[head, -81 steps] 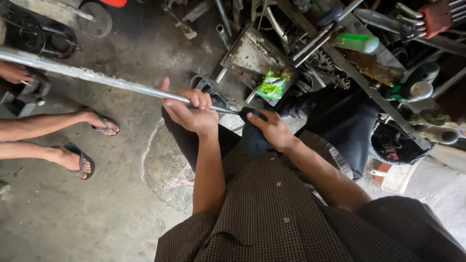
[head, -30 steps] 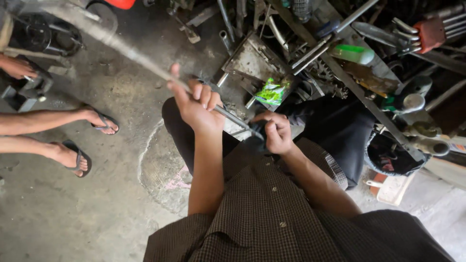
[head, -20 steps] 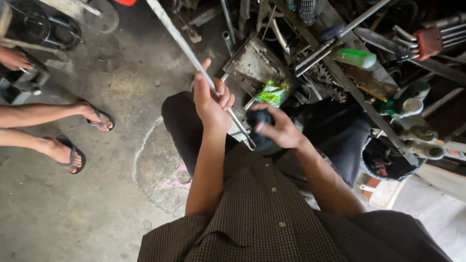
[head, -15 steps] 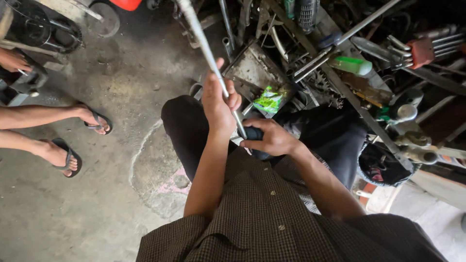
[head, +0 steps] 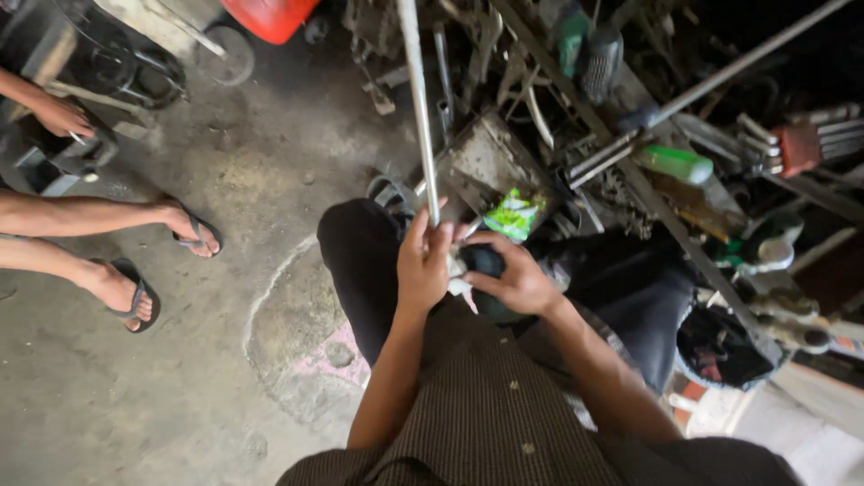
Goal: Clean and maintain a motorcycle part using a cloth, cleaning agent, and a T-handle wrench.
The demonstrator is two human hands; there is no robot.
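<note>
In the head view, the left hand (head: 423, 265) has its grip clenched round a long metal rod (head: 416, 108) standing nearly upright over the lap, while the right hand (head: 515, 281) grasps a dark round part (head: 483, 263) at its lower end

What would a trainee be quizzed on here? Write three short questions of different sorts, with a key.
1. True or false: the left hand grips the long metal rod.
2. What colour is the crumpled packet beyond the hands? A red, B green, C blue.
3. What does the right hand cover?

Key: 1 true. 2 B. 3 a dark rounded object at the rod's lower end; what it is cannot be told.
</note>
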